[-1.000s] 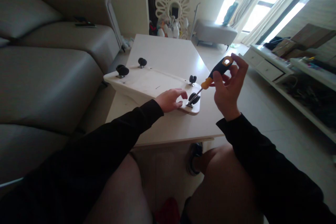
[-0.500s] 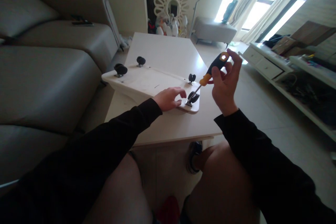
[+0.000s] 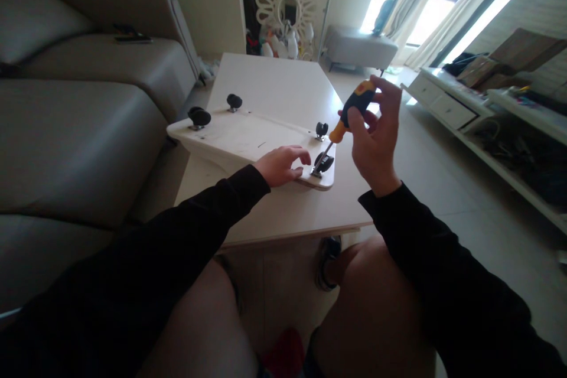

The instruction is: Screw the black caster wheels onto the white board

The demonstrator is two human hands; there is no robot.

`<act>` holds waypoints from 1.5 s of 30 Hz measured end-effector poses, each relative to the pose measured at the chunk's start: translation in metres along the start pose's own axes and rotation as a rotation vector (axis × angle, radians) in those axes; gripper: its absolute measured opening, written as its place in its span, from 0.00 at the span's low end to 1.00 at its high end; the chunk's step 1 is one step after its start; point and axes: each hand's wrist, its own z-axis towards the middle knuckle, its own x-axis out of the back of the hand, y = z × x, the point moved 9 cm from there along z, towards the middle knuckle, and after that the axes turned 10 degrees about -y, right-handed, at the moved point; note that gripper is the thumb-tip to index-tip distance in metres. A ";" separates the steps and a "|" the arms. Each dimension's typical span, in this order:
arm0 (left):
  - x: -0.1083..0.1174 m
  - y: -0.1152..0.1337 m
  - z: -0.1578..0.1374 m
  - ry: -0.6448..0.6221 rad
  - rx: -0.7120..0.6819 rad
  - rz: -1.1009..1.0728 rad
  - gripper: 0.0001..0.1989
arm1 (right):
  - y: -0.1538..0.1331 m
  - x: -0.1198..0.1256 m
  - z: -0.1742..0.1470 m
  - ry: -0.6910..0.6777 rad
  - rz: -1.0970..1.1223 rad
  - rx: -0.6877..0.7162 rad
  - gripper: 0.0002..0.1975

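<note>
My right hand (image 3: 376,136) grips a screwdriver (image 3: 358,98) with a black and yellow handle, tilted down to the left. Its tip meets the metal plate of the near right caster (image 3: 325,162); whether it sits in a screw I cannot tell. The caster is fixed to a white board (image 3: 248,134), which lies wheels up on a white table (image 3: 279,80). At the board's near edge rests my left hand (image 3: 283,165), fingers curved and apart, holding nothing, just left of that caster. Other black casters stand at the far right (image 3: 321,130), far left (image 3: 234,101) and near left (image 3: 199,117).
A grey sofa (image 3: 75,142) runs along the left. To the right stands a white cabinet (image 3: 447,103) with drawers and boxes on it. Beyond the table are a grey bench (image 3: 361,47) and a petal-framed mirror (image 3: 287,9). My knees are under the table's near edge.
My right hand has turned the screwdriver's handle and shifted slightly left, the tip staying at the same caster. My left hand keeps its place on the board. The whole view has shifted a little.
</note>
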 end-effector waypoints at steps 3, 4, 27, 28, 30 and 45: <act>0.000 0.000 -0.001 -0.004 -0.004 0.010 0.10 | 0.001 0.000 0.002 -0.001 -0.005 0.017 0.19; 0.000 0.000 -0.002 -0.007 -0.005 0.013 0.10 | 0.003 0.002 0.002 0.023 -0.032 0.027 0.20; -0.006 -0.002 -0.010 -0.041 -0.070 0.000 0.07 | 0.027 0.001 0.013 -0.056 0.008 0.044 0.23; -0.006 -0.002 -0.009 -0.045 -0.073 0.003 0.07 | 0.027 0.004 0.013 -0.025 -0.011 0.053 0.24; -0.007 -0.003 -0.008 -0.056 -0.076 0.005 0.08 | 0.026 0.010 0.013 0.043 -0.036 0.072 0.25; -0.008 -0.005 -0.004 -0.074 -0.057 0.016 0.06 | 0.016 -0.007 0.006 -0.127 0.176 -0.083 0.26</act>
